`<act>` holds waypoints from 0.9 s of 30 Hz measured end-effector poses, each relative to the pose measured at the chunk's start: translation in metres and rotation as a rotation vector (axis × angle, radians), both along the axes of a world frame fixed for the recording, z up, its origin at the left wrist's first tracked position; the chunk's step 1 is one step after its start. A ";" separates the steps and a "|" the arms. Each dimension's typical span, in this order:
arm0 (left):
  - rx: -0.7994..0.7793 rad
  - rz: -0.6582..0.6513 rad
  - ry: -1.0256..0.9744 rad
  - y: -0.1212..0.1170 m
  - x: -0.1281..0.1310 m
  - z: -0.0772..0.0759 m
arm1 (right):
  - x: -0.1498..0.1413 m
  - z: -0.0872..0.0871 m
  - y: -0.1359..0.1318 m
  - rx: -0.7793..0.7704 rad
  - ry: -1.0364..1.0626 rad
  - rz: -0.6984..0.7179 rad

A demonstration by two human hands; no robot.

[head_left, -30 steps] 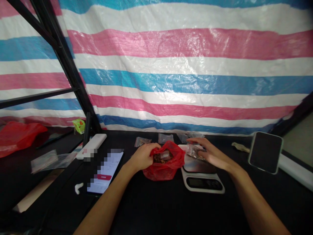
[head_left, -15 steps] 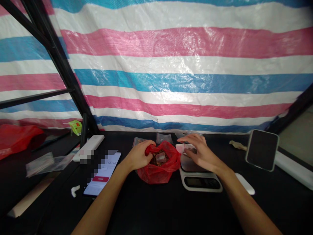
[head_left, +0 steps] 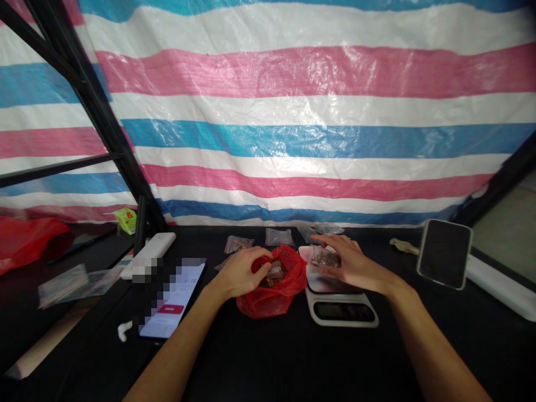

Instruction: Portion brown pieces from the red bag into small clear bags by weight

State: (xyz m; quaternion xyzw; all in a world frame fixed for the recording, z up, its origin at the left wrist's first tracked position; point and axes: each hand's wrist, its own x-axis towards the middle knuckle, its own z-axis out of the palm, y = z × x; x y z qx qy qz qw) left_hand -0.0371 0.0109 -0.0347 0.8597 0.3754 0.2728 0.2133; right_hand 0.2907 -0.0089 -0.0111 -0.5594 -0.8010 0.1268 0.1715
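Note:
A red plastic bag (head_left: 272, 293) full of brown bits lies open on the black table (head_left: 268, 363). My left hand (head_left: 240, 272) is closed on the bag's left rim, fingers curled into its mouth. Right beside it stands a white kitchen scale (head_left: 341, 310). My right hand (head_left: 349, 262) rests on the scale's platform, its fingers pressed on a small clear zip bag (head_left: 324, 257) holding brown bits.
A lit phone (head_left: 171, 304) lies left of the red bag, with a white earbud (head_left: 122, 330) and a white power bank (head_left: 148, 254) near it. Small filled zip bags (head_left: 278, 237) line the back edge. A dark phone (head_left: 444, 254) stands at the right. Another red bag (head_left: 25, 240) lies far left.
My right hand has slid the small clear bag a little left on the scale. My left hand has dug slightly deeper into the red bag's mouth. The view has shifted a little.

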 end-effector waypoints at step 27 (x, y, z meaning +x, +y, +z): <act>0.004 -0.020 -0.376 -0.016 0.033 -0.009 | -0.097 -0.002 -0.018 -0.046 1.056 0.196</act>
